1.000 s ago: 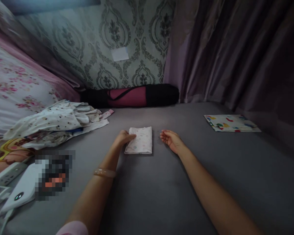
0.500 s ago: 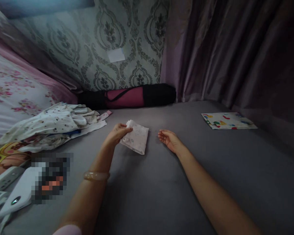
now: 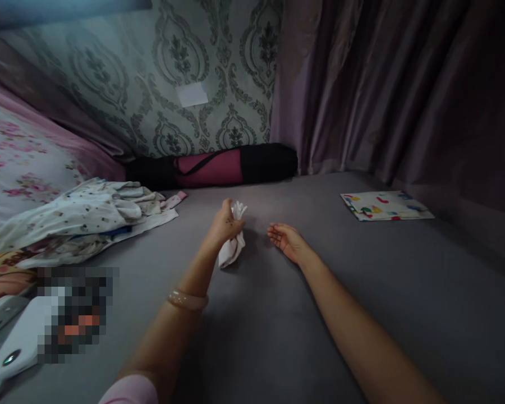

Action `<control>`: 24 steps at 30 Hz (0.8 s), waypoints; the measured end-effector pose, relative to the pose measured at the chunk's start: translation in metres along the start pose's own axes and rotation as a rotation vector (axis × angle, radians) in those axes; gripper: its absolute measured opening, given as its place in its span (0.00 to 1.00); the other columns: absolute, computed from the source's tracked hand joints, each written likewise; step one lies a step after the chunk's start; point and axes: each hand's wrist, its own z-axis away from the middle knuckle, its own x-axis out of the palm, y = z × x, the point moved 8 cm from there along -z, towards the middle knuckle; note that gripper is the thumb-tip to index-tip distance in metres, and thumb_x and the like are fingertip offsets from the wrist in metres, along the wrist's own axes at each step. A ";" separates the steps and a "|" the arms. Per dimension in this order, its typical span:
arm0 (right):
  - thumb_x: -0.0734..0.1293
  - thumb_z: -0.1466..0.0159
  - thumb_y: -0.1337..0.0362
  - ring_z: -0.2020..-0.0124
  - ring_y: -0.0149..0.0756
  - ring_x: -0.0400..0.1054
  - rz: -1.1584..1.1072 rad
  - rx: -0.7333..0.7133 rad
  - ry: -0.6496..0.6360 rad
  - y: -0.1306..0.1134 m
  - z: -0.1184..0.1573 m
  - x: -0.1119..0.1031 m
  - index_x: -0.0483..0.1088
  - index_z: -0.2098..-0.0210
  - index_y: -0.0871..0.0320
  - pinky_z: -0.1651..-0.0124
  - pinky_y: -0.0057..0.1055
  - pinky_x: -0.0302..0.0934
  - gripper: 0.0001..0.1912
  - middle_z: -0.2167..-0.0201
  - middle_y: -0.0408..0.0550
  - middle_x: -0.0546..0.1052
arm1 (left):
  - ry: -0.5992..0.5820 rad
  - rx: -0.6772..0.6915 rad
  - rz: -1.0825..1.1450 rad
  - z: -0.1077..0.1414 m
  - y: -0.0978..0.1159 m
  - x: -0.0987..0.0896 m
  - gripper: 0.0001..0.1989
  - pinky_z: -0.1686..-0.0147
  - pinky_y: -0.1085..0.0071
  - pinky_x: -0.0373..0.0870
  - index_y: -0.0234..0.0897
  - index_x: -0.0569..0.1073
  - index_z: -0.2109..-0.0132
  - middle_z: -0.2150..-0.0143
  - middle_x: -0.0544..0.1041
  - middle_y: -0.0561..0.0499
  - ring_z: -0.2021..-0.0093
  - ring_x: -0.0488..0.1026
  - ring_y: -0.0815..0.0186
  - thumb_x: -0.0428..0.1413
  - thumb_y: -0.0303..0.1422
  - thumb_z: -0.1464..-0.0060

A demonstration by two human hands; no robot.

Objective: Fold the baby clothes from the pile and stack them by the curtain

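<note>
In the head view, my left hand (image 3: 226, 224) is closed around a pale, folded piece of cloth (image 3: 232, 251) above the grey bed sheet (image 3: 261, 325). The cloth is turned nearly edge-on, and its ruffled end sticks out past my fingers. Part of it is hidden behind the hand. A light bangle (image 3: 188, 299) circles my left wrist. My right hand (image 3: 287, 241) is to the right of the cloth, apart from it, fingers loosely curled and nothing in them.
Rumpled patterned clothes (image 3: 92, 210) lie on the left. Below them are a power strip (image 3: 4, 317), a white device (image 3: 23, 342) and a blurred-out object. A black and maroon long bag (image 3: 210, 167) lies along the wall. A colourful folded cloth (image 3: 382, 206) rests at right, near curtains (image 3: 340, 84).
My left hand has moved right with the folded cloth and turned it from flat-facing to nearly edge-on. My right hand has barely moved. The view has shifted slightly.
</note>
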 end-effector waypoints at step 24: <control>0.64 0.44 0.72 0.81 0.25 0.68 -0.078 -0.123 0.165 -0.010 -0.006 -0.013 0.71 0.73 0.57 0.76 0.21 0.62 0.05 0.80 0.40 0.75 | -0.092 0.388 -0.480 0.032 0.030 0.111 0.31 0.36 0.53 0.46 0.24 0.55 0.35 0.33 0.55 0.33 0.32 0.50 0.50 0.36 0.43 0.35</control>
